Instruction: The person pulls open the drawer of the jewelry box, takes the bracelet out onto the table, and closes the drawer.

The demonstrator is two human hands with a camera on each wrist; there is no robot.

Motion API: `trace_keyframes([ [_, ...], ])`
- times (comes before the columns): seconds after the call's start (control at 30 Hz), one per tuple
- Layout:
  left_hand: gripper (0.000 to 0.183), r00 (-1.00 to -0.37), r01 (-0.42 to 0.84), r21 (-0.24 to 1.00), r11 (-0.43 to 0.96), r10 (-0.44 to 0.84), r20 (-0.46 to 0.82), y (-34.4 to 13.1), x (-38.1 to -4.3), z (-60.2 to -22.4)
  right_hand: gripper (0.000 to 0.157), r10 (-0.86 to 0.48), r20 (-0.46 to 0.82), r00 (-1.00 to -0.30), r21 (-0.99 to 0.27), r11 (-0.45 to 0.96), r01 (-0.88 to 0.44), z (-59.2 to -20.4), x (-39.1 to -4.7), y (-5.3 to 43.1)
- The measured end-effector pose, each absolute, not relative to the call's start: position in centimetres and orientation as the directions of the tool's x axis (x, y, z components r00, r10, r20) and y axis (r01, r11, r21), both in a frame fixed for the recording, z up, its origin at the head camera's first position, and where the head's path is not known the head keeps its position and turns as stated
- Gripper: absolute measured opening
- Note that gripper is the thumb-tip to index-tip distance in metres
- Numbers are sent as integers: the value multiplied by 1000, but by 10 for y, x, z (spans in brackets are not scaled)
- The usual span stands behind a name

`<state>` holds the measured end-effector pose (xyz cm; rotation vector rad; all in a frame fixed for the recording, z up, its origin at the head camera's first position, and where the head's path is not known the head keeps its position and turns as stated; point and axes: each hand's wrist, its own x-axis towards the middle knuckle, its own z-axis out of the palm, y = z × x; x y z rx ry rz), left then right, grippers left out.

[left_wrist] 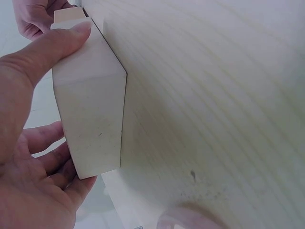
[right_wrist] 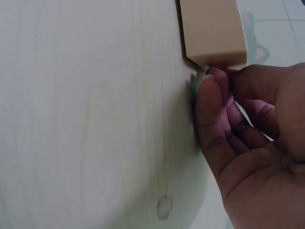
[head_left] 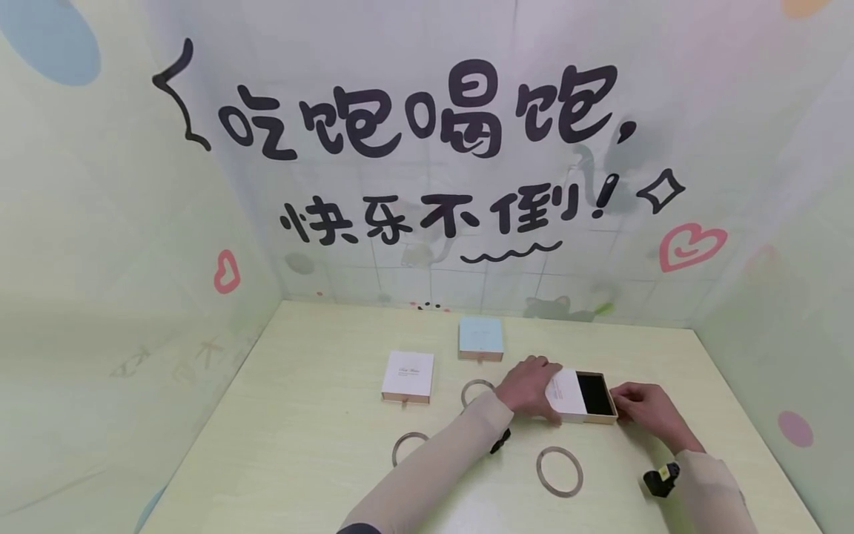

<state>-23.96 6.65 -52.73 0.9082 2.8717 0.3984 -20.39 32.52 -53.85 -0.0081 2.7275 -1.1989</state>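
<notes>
My left hand (head_left: 529,389) grips the white sleeve (head_left: 569,393) of a small drawer-style gift box from its left end, thumb along the near side and fingers behind. The drawer (head_left: 596,393) is slid partly out to the right, showing a black lining. At the drawer's outer end is my right hand (head_left: 650,408). In the right wrist view its thumb and fingertips (right_wrist: 209,93) pinch together right at the drawer's end face (right_wrist: 214,33); what they pinch is mostly hidden. One pale bangle (head_left: 580,475) lies on the table in front of the box.
Two more bangles, one (head_left: 477,383) behind the left forearm and another (head_left: 395,449) partly covered by it, lie further left. A closed white box (head_left: 408,371) and a light blue box (head_left: 480,335) stand behind them. Printed curtains (head_left: 427,282) border the table.
</notes>
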Motion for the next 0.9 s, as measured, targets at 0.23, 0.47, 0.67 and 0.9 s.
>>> trace_keyframes([
  [0.23, 94, -815, 549, 287, 785, 579, -25, 67, -239, -526, 19, -83, -135, -987, -738, 674, 44, -540, -204, 320],
  [0.47, 96, -816, 547, 297, 783, 578, -20, 68, -239, -527, 18, -79, -135, -988, -756, 652, 52, -542, -205, 313],
  [0.67, 95, -811, 552, 315, 773, 585, -15, 67, -241, -529, 18, -76, -129, -989, -757, 651, 49, -542, -204, 305],
  [0.9, 93, -811, 548, 325, 770, 585, -19, 65, -241, -527, 18, -90, -103, -991, -764, 645, 21, -545, -206, 295],
])
